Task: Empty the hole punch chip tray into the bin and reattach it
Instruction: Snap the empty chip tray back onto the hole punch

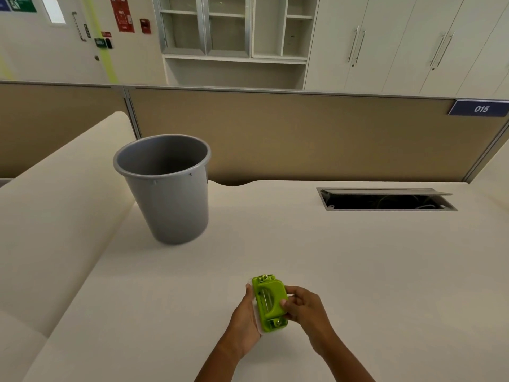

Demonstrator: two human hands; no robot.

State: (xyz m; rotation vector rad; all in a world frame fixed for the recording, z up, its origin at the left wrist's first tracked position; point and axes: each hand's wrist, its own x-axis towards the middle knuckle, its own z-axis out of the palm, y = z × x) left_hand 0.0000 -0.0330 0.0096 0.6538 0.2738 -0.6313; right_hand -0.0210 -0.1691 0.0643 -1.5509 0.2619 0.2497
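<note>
Hole punch (270,303), lime green, held above the near part of a cream desk (358,271), between the two hands of a person. Its long axis runs roughly away from the viewer, and metal parts show at its far and near ends. A pale, translucent part, apparently the chip tray (256,318), lies along the punch's left side against the left palm; whether it is fully seated on the body cannot be told. Left hand (246,315): cupped around the left side of the punch, palm against it, fingertips reaching the far end; the grasp is closed on the punch. Right hand (304,306): fingers curled on the right edge of the punch, thumb pressed on the green top; this grasp is likewise closed on the punch. Both forearms enter from the lower edge of the view. Bin (165,188): grey, round, standing upright on the desk, well apart from the hands, farther away and to the left; its mouth is open upward, and its inside is in shadow. Cable hatch (385,199): set in the desk at the far right, lid raised. Partition (303,133): tan panel along the desk's far edge, bearing a blue label (480,108) reading 015. Cupboards (399,42) stand behind.
</note>
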